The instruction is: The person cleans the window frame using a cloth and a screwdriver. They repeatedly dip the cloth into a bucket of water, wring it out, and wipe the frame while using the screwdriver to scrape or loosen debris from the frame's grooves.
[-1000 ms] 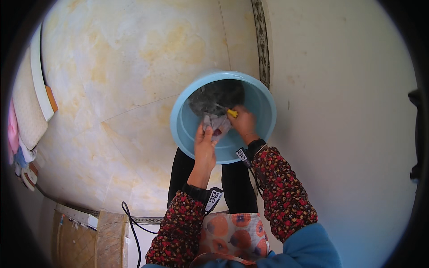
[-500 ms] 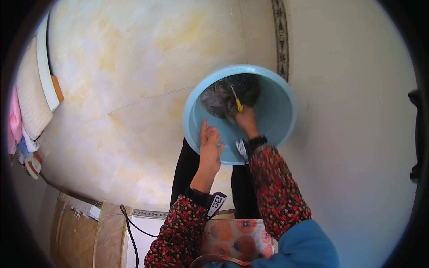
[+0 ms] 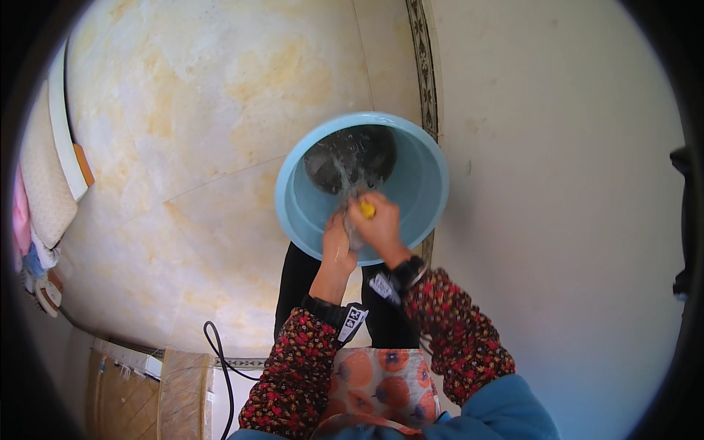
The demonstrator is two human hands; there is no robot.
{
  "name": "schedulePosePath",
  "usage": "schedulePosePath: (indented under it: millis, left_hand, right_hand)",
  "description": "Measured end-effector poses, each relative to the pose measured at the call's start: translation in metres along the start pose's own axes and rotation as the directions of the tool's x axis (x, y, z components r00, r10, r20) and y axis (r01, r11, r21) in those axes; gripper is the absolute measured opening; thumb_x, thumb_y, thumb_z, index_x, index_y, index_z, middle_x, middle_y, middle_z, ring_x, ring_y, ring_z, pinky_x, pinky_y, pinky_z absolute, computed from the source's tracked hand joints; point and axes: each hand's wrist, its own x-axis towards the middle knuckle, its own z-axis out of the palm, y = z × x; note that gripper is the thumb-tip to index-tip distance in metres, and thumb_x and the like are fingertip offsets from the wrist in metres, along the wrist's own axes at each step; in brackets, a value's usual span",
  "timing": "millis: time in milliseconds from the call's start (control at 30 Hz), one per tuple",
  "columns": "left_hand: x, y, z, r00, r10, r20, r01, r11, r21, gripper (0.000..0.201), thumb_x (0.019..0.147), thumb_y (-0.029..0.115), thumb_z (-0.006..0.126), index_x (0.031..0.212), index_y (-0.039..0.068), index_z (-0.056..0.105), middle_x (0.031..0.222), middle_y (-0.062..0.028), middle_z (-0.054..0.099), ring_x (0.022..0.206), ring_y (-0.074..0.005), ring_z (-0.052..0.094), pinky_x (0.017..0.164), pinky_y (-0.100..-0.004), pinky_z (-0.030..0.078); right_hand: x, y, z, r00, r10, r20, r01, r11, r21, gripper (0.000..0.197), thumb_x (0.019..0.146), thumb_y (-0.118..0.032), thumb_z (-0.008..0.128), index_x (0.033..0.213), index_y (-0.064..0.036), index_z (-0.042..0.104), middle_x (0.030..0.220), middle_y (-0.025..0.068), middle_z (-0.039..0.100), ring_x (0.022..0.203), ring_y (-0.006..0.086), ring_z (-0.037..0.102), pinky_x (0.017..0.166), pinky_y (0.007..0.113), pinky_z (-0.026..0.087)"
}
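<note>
1. My left hand [image 3: 337, 242] is at the near side of a round, light-blue plastic basin [image 3: 284, 192]; its fingers are closed on a pale greyish, limp piece [image 3: 355, 233], blurred and partly covered by my other hand.
2. My right hand [image 3: 381, 224] is clenched around a small yellow handle [image 3: 367, 209]; the hand sits over the basin's interior, just beside my left; I cannot tell whether the handle's far end touches the pale piece.
3. The pale piece lies between my 2 hands, above the near part of the basin; dark grey, shiny contents [image 3: 352, 158] lie deeper in it, toward the far side, with clear, glistening streaks [image 3: 342, 174] across them; whether these are liquid or film I cannot tell.
4. Each wrist wears a black strap with a white, black-patterned tag; my 2 sleeves [image 3: 293, 367] are dark with small red flowers; an apron printed with orange fruit [image 3: 392, 389] covers my lap.
5. My black-clad legs [image 3: 295, 275] are below the basin; a cream, yellow-mottled tiled floor [image 3: 183, 95] spreads to the left; a plain pale wall [image 3: 557, 183] stands to the right.
</note>
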Motion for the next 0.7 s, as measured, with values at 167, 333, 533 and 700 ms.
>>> schedulePosePath:
  millis: [167,333,533,700]
  left_hand:
    - [-0.010,0.007,0.018,0.983,0.181,-0.025,-0.179,0.981,0.070,0.045,0.103,0.019,0.049,0.146,0.008,0.042,0.128,-0.0087,0.055,0.121,-0.0217,0.054,0.104,-0.0386,0.043]
    - [-0.029,0.031,0.011,0.947,0.190,-0.259,-0.159,0.978,0.136,0.056,0.103,0.020,0.052,0.154,0.025,0.029,0.154,-0.0099,0.027,0.135,-0.0264,0.036,0.110,-0.0492,0.033]
    - [-0.030,0.037,-0.011,0.959,0.197,-0.203,-0.149,0.962,0.230,0.062,0.102,0.032,0.053,0.156,0.024,0.024,0.157,-0.0130,0.024,0.143,-0.0370,0.027,0.113,-0.0511,0.027]
    - [-0.033,0.042,-0.003,0.962,0.260,-0.089,-0.221,0.925,0.310,0.058,0.102,0.038,0.053,0.153,0.019,0.034,0.157,-0.0121,0.030,0.147,-0.0293,0.023,0.117,-0.0490,0.019]
  right_hand:
    - [0.049,0.059,-0.001,0.999,-0.021,0.024,0.027,0.962,-0.273,0.025,0.080,-0.028,0.074,0.093,-0.0074,0.070,0.083,0.0155,0.066,0.078,0.0387,0.067,0.068,0.047,0.054]
    - [0.058,0.095,0.006,0.994,0.047,-0.103,-0.087,0.900,-0.427,0.027,0.082,-0.023,0.072,0.104,-0.0093,0.068,0.092,0.0170,0.066,0.083,0.0399,0.066,0.072,0.048,0.054]
    - [0.084,0.143,0.092,0.994,-0.065,0.084,0.092,0.923,-0.373,0.025,0.088,-0.022,0.068,0.107,-0.0054,0.068,0.096,0.0212,0.065,0.085,0.0443,0.065,0.075,0.050,0.053]
    - [0.064,0.109,0.071,0.944,0.255,0.211,-0.197,0.945,-0.260,0.022,0.089,-0.020,0.066,0.106,-0.0065,0.072,0.094,0.0210,0.068,0.090,0.0405,0.066,0.079,0.047,0.053]
